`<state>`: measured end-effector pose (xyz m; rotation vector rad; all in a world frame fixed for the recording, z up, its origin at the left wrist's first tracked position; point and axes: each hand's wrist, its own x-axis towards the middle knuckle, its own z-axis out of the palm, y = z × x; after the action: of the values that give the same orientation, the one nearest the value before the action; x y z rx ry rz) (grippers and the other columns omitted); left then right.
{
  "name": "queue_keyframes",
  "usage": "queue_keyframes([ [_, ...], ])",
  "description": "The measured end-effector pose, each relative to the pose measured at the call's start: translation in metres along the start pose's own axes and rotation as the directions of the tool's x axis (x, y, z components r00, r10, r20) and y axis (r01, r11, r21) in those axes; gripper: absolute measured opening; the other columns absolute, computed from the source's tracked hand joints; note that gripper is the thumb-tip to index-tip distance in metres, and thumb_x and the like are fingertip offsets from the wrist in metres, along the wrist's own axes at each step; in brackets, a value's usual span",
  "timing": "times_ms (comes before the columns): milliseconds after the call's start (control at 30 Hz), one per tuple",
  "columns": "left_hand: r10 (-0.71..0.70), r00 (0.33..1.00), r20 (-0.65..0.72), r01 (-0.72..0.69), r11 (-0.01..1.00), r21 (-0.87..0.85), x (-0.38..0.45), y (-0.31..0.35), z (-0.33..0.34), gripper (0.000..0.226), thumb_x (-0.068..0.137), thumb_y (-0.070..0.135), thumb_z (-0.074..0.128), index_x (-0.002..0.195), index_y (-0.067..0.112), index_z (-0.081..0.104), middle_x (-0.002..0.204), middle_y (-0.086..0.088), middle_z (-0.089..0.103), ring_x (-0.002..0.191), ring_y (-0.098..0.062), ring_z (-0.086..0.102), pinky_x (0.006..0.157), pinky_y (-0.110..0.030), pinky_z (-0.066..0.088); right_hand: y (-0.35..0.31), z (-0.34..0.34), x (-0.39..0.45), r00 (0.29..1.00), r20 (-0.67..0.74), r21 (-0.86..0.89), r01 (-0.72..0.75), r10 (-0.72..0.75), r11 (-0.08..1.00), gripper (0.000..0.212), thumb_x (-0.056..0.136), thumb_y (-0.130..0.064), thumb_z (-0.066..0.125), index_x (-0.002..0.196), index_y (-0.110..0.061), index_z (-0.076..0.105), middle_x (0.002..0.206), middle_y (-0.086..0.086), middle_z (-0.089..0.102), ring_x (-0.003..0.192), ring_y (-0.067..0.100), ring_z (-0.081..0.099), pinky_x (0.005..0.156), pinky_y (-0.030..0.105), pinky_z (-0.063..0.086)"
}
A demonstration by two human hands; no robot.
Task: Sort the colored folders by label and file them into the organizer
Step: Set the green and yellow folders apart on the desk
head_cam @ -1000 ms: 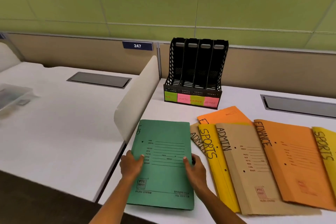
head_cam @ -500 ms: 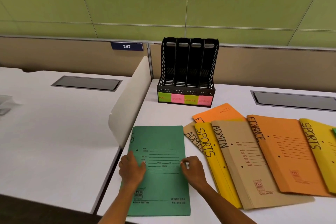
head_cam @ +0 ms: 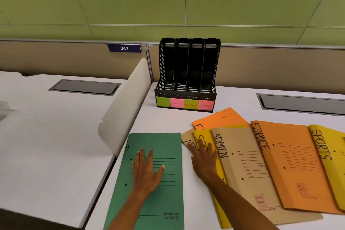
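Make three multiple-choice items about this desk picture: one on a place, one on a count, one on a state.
1. Where does the left hand rest?
A. on the green folder
B. on the organizer
C. on the bare desk

2. How many slots has the organizer?
A. two
B. four
C. six

3. The slots are:
A. full
B. half full
C. empty

Answers:
1 A, the open palm lies flat on the green cover.
2 B, four sticky labels and four slots show.
3 C, no folder stands inside any slot.
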<state>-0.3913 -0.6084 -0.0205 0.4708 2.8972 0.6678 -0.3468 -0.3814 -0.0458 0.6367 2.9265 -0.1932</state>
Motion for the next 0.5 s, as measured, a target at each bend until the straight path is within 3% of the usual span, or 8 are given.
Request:
queue_keyframes([
  [133,0.004,1.0,0.007,-0.003,1.0,-0.013,0.004,0.015,0.01,0.079,0.093,0.056,0.049,0.155,0.022,0.014,0.164,-0.008,-0.006,0.151,-0.025,-0.011,0.122,-0.051,0.0,0.021,0.007,0.006,1.0,-0.008,-0.073,-0.016,0.016,0.997,0.053,0.104,-0.039,0.029,0.153,-0.036,0.007,0.163,0.011,0.0,0.144,0.051,0.004,0.117,0.058,0.013],
  [500,0.033,0.999,0.037,-0.032,0.999,-0.036,0.021,0.068,0.043,0.076,0.093,0.05,0.052,0.154,0.02,0.019,0.164,-0.008,-0.002,0.151,-0.025,-0.007,0.121,-0.052,0.002,0.114,-0.011,0.022,0.993,-0.01,-0.089,-0.114,0.114,0.989,0.053,0.104,-0.04,0.028,0.153,-0.035,0.008,0.163,0.01,0.002,0.143,0.051,0.008,0.116,0.056,0.017],
])
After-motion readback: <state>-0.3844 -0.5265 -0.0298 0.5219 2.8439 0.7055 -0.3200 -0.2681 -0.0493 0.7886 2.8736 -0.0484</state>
